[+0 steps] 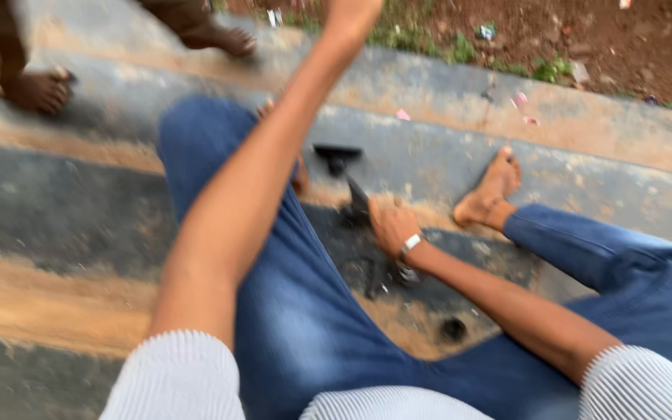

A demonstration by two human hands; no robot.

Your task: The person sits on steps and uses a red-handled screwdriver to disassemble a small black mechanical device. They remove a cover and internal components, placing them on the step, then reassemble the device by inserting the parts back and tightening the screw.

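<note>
Gripping a dark blade [357,196] with our right hand [392,225] on the concrete step [79,210], near our bare foot [490,194]; a slip could cut. Left hand [351,14] raised, grip unclear.

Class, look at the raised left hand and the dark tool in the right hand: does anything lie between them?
Only the person's own left knee in blue jeans. The left hand is up at the frame's top; the right hand grips the dark tool low on the concrete step.

Another person's bare feet [39,89] on concrete step [56,202]; weeds [460,48], scattered litter [523,99]
</note>
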